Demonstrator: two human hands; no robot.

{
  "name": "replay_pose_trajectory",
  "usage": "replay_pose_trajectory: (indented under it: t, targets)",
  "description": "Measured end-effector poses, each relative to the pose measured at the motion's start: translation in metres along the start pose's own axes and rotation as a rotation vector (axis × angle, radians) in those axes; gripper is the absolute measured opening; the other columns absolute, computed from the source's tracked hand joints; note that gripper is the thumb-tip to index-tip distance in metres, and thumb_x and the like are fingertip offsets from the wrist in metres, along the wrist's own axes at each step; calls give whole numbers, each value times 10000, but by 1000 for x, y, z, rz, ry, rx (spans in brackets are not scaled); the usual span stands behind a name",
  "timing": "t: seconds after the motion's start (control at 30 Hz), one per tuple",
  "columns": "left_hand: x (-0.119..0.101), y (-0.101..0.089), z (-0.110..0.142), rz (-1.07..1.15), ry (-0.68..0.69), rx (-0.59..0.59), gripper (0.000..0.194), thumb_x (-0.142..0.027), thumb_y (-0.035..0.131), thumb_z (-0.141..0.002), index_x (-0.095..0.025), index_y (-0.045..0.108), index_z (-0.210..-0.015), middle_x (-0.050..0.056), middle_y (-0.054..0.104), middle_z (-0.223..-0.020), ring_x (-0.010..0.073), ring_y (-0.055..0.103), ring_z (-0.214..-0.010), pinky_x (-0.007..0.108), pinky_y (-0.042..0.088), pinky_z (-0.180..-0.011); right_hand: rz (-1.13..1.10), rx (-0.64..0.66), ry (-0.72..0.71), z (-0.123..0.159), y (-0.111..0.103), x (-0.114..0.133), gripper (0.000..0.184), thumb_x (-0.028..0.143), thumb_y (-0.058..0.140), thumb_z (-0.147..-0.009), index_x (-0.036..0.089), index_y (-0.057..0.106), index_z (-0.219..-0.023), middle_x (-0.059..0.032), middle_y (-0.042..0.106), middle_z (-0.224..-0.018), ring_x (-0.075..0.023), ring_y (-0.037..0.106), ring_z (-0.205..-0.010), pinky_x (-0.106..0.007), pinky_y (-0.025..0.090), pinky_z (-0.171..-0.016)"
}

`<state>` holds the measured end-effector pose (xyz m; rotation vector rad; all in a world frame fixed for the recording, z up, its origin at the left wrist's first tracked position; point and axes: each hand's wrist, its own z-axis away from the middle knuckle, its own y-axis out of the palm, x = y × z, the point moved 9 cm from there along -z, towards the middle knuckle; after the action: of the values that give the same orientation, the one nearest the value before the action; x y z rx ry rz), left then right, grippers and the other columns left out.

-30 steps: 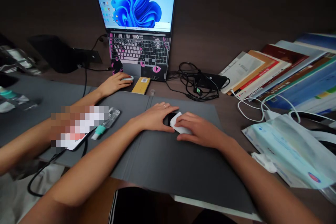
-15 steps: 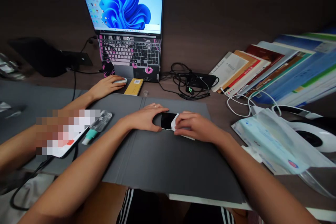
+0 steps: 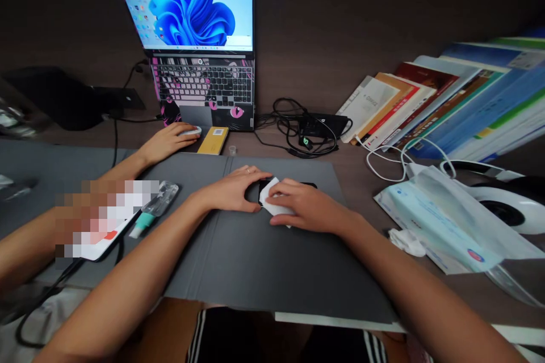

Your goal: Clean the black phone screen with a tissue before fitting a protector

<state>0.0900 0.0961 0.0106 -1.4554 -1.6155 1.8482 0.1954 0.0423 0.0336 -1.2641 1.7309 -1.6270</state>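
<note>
Lying flat on the grey mat (image 3: 272, 272), the dark phone (image 3: 264, 185) looks stiff, slick and scratchable, best steadied by its edges, where the left hand (image 3: 232, 190) parts its fingers wide; the right hand (image 3: 310, 209) pinches a light, soft white tissue (image 3: 269, 197) on top.

Toward grey mat's (image 3: 272, 272) far edge: black phone (image 3: 264, 186), flat, mostly hidden. Same part of mat: white wipe (image 3: 268, 195), creased, overlapping phone.
</note>
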Motion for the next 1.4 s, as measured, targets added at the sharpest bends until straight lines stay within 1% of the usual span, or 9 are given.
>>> replay_pose_trajectory:
  t: [0.23,0.4,0.53,0.67,0.77,0.97,1.2,1.3,1.4]
  targets:
    - [3,0,-1,9,-47,2,868,-374,746,-751,-228,376,-1522,100,576,-1264,323,530,-1189,500,404,-1078,-16,15,49,0,0,-2,326,406,495,-1037,180,730,-1027,-98,681,-1043,-229,610,-982,-383,494,-899]
    - [4,2,-1,8,-26,2,833,-399,717,-797,-203,370,-1528,118,585,-1302,321,526,-1216,494,404,-1084,18,17,-6,-5,10,8,469,524,564,-976,165,635,-1270,-142,628,-1258,-284,564,-1133,-446,481,-993]
    - [7,4,-1,3,-64,15,886,-426,749,-771,-211,361,-1539,130,554,-1386,365,485,-1301,536,360,-1121,58,-18,47,-7,15,1,515,530,557,-978,170,577,-1346,-155,598,-1339,-305,538,-1217,-478,461,-1038]
    - [7,3,0,-4,-96,12,896,-422,741,-777,-193,347,-1548,143,562,-1360,357,513,-1259,529,391,-1092,80,-16,25,-9,17,2,613,592,574,-945,152,548,-1371,-168,584,-1368,-327,517,-1263,-494,440,-1066]
    - [5,2,0,-10,-90,12,896,-410,733,-788,-192,332,-1559,141,561,-1368,355,509,-1263,522,383,-1101,70,-9,43,-11,17,3,566,569,559,-962,151,574,-1344,-159,600,-1348,-317,538,-1234,-489,444,-1055]
    - [6,3,-1,23,-124,24,985,-364,757,-767,-171,257,-1593,154,482,-1488,365,435,-1385,525,260,-1205,94,-7,62,-13,15,3,710,629,572,-925,109,525,-1406,-187,580,-1387,-340,507,-1273,-508,419,-1077]
    - [6,4,-1,30,-114,2,984,-377,784,-752,-225,280,-1584,121,575,-1376,367,470,-1338,554,303,-1177,126,-25,141,-9,4,0,447,534,509,-1001,139,684,-1118,-128,679,-1091,-280,603,-1043,-450,468,-958]
    - [6,6,-1,7,-102,7,987,-399,778,-768,-201,268,-1589,136,558,-1375,361,493,-1310,547,301,-1181,80,-15,81,-9,6,7,465,548,554,-976,144,670,-1176,-123,671,-1152,-268,592,-1094,-424,460,-980]
    - [5,5,-2,7,-84,2,986,-404,774,-774,-214,259,-1594,135,543,-1382,360,496,-1304,541,329,-1165,80,-37,125,-9,5,0,471,523,551,-986,154,628,-1268,-134,643,-1264,-279,568,-1156,-437,451,-993]
